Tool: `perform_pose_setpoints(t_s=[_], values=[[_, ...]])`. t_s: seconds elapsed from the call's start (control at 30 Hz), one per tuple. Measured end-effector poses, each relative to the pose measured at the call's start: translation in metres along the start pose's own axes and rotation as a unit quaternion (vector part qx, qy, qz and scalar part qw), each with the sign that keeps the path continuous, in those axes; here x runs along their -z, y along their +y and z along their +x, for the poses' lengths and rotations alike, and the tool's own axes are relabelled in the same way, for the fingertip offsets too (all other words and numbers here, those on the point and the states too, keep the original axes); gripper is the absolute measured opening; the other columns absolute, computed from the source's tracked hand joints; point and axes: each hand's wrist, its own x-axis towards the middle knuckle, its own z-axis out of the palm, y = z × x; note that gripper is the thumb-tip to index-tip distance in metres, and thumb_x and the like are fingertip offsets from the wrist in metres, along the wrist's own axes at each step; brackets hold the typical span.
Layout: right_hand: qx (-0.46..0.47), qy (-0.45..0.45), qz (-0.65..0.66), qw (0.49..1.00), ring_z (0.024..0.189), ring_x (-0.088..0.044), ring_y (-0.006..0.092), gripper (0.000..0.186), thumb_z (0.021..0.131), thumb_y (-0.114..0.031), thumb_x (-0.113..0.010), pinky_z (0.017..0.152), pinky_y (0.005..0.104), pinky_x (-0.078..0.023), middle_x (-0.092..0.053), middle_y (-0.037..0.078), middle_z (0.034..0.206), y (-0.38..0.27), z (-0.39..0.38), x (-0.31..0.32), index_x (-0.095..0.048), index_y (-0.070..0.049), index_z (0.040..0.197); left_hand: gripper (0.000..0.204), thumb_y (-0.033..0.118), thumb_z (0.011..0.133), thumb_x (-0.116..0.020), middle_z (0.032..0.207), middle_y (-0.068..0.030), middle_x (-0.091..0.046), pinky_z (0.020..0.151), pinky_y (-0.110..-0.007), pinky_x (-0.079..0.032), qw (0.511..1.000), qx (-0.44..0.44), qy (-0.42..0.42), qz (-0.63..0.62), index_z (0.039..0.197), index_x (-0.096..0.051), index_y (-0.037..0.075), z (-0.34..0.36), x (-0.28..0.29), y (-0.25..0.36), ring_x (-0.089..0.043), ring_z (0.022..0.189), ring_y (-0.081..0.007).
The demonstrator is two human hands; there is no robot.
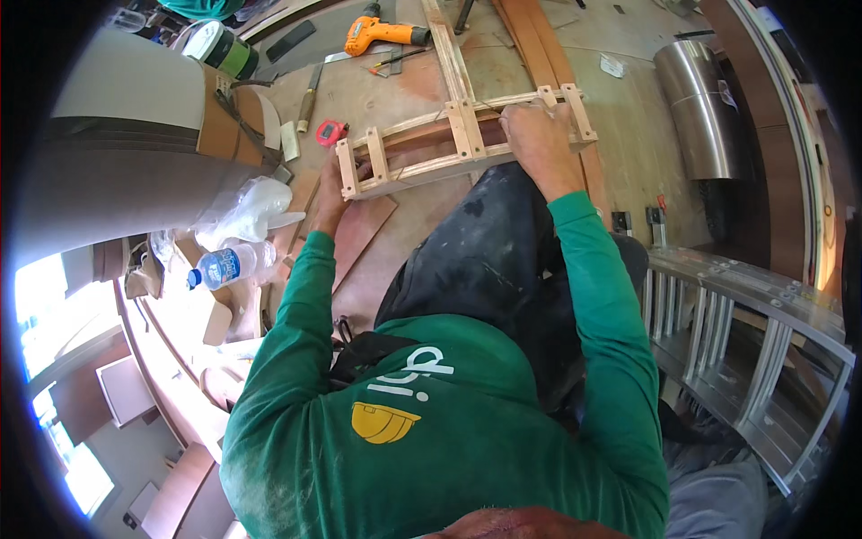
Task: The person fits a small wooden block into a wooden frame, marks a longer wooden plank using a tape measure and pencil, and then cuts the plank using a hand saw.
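Observation:
A long, narrow frame of pale plywood with small screwed cross blocks (465, 130) lies across the view above my dark-trousered knee. My left hand (334, 193) grips its left end, fingers partly hidden behind it. My right hand (539, 144) is closed on the frame near its right end. A long pale wooden strip (447, 54) and brown boards (527, 45) run away behind the frame. A red tape measure (331, 133) lies just beyond its left end.
An orange drill (375, 36), a wooden-handled tool (310, 99) and offcuts lie on the floor ahead. Plastic bags (256, 207) and a water bottle (231, 265) sit at left. A steel cylinder (696, 108) and an aluminium ladder (745, 359) are at right.

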Motion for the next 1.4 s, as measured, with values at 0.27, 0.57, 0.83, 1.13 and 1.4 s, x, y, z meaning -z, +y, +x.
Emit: perform_pose_setpoints(t_s=[0.27,0.57,0.83,1.13,1.4], values=[[-0.014,0.011,0.006,1.0,0.096,-0.071,0.0286,0.022,0.098,-0.027,-0.066,0.087,0.0525,-0.037,-0.075,0.011,0.081,0.003,-0.004,0.0,-0.078,-0.014,0.086,0.044,0.001,0.088,-0.081,0.099,-0.0042,-0.069,0.084,-0.031,-0.057,0.998,0.025,-0.025,0.047,0.126,-0.058,0.003,0.0,-0.007,0.027,-0.068,0.09,-0.0153],[-0.027,-0.048,-0.019,0.998,0.101,-0.069,0.0305,0.021,0.1,-0.03,-0.062,0.09,0.0552,-0.039,-0.075,0.011,0.088,0.004,0.0,0.0,-0.076,-0.015,0.094,0.036,0.005,0.092,-0.079,0.101,-0.002,-0.064,0.082,-0.03,-0.057,0.996,0.067,-0.026,-0.045,0.122,-0.058,0.005,0.006,-0.001,0.004,-0.064,0.094,-0.0127],[0.015,0.107,0.048,0.993,0.114,-0.064,0.0266,0.017,0.094,-0.025,-0.071,0.094,0.055,-0.041,-0.071,0.005,0.113,-0.003,0.001,0.022,-0.073,-0.012,0.105,0.042,0.009,0.09,-0.083,0.104,-0.0064,-0.07,0.084,-0.035,-0.058,0.994,-0.046,-0.041,0.093,0.122,-0.057,0.002,0.003,-0.003,0.008,-0.066,0.092,-0.0153],[0.03,-0.017,0.064,0.997,0.121,-0.06,0.0265,0.02,0.092,-0.024,-0.074,0.101,0.0642,-0.038,-0.067,0.002,0.114,0.004,0.021,0.018,-0.073,-0.019,0.112,0.043,0.005,0.091,-0.076,0.111,-0.0149,-0.073,0.085,-0.038,-0.058,0.963,-0.02,-0.107,0.247,0.13,-0.059,0.002,0.008,0.021,0.052,-0.071,0.097,-0.0244],[0.036,0.006,0.086,0.996,0.118,-0.061,0.0275,0.021,0.09,-0.022,-0.076,0.099,0.0663,-0.039,-0.066,0.005,0.115,0.004,0.019,0.012,-0.073,-0.018,0.11,0.048,0.018,0.092,-0.076,0.116,-0.0196,-0.069,0.092,-0.043,-0.055,0.926,-0.114,-0.048,0.355,0.136,-0.063,0.004,0.007,-0.008,0.177,-0.069,0.104,-0.0338]])
